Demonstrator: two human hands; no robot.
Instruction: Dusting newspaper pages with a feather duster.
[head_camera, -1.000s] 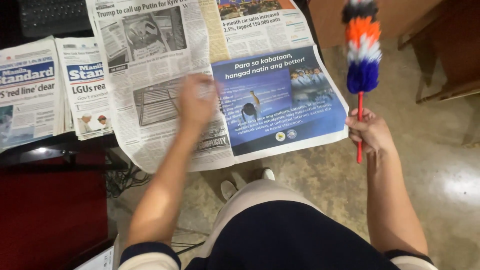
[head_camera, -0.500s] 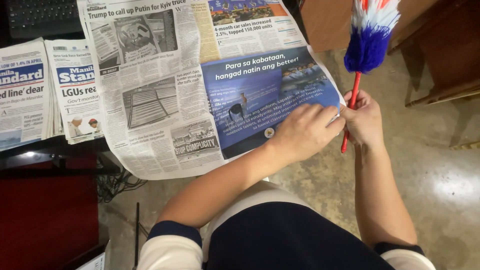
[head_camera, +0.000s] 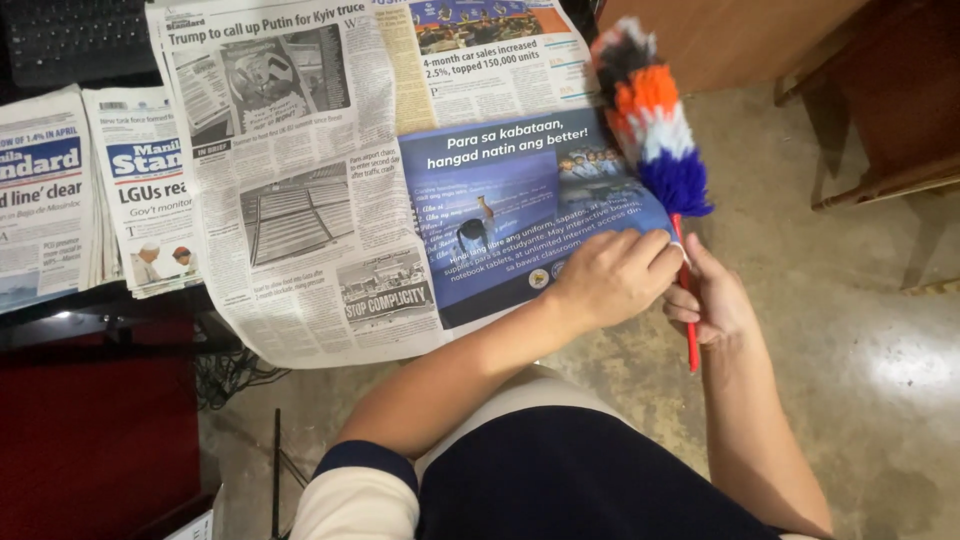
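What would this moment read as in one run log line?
right hand: holds red-handled multicoloured feather duster | left hand: at handle, on open printed newspaper

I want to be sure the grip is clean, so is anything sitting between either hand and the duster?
Nothing visible. The right hand is wrapped directly around the red handle of the feather duster, and the left hand lies over the corner of the open newspaper, its fingertips at the handle right beside the right hand.

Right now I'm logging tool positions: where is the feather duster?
In the head view the feather duster is at upper right, its red stick gripped by the right hand, with the left hand touching it beside the open newspaper's blue page.
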